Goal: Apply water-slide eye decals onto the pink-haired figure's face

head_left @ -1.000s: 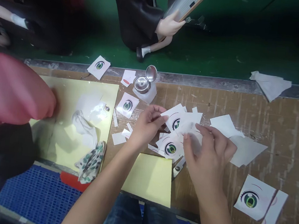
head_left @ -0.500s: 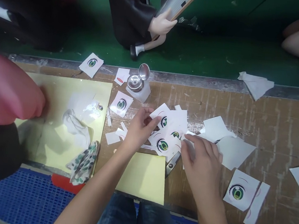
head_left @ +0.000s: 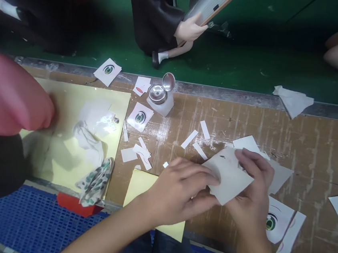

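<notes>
A loose bunch of white paper pieces (head_left: 228, 179) is held up over the right part of the bench, their plain sides facing me. My left hand (head_left: 184, 190) grips the bunch at its left edge, thumb underneath. On the other side my right hand (head_left: 255, 184) closes around the pieces, fingers over the top edge. A small dark mark shows near the top of the front sheet. Narrow paper strips (head_left: 189, 139) lie on the brown bench just beyond my hands. Below my left forearm is a yellow sheet (head_left: 140, 184), partly covered.
White sheets (head_left: 281, 174) and an eye print (head_left: 280, 214) lie right of my hands. A round metal tin (head_left: 158, 94) stands with its lid up at the back. A patterned cloth (head_left: 96, 183) rests on the larger yellow sheet (head_left: 59, 163). Dark-robed figures (head_left: 153, 16) are beyond.
The scattered eye prints in the middle have been gathered up into both hands, which moved right and together. Several strips now show on the bench where the pile lay.
</notes>
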The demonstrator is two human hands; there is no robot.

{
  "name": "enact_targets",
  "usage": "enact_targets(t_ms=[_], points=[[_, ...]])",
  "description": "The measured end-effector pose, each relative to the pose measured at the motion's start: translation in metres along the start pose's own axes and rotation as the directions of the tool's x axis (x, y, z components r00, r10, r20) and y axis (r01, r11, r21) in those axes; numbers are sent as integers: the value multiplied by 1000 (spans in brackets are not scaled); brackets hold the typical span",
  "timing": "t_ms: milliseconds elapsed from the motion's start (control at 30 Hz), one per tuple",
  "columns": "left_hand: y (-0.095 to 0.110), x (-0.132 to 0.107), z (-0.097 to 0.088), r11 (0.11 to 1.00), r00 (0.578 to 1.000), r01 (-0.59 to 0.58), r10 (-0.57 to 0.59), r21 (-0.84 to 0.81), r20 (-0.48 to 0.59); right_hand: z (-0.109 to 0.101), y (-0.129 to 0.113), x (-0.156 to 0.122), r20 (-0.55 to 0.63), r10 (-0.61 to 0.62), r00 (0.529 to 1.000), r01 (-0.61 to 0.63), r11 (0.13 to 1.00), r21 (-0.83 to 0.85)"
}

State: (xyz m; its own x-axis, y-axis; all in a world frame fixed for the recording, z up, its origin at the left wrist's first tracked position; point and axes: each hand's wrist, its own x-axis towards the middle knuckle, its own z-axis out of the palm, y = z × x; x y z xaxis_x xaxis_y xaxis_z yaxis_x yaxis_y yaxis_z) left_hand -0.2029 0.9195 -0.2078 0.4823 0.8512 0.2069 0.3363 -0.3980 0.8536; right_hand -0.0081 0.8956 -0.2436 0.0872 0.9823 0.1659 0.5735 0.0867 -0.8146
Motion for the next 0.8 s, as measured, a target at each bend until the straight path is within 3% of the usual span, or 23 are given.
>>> enact_targets(t_ms=[100, 167, 267, 433, 633, 800], points=[[-12, 2, -10, 1000, 999, 18, -17, -5, 36, -7, 7, 2, -26, -26, 999, 26, 999, -24], [-22, 7, -16, 983, 990, 140, -142, 118, 9, -9, 10, 3, -44, -49, 998, 48, 998, -27], [-39, 17, -19, 871, 937, 335, -346, 359, -35, -10, 14, 4, -42, -70, 997, 68, 997, -41], [-49, 30, -3, 711, 861, 391, -507, 584, 40, -11, 15, 6, -61, -61, 996, 57, 996, -72], [-38, 41, 9, 629, 764, 487, -643, 605, 53, -12, 14, 9, -71, -62, 996, 56, 996, -76], [-40, 47, -3, 639, 708, 631, -706, 440, 10, -12, 12, 9, -75, -33, 997, 28, 997, -69]])
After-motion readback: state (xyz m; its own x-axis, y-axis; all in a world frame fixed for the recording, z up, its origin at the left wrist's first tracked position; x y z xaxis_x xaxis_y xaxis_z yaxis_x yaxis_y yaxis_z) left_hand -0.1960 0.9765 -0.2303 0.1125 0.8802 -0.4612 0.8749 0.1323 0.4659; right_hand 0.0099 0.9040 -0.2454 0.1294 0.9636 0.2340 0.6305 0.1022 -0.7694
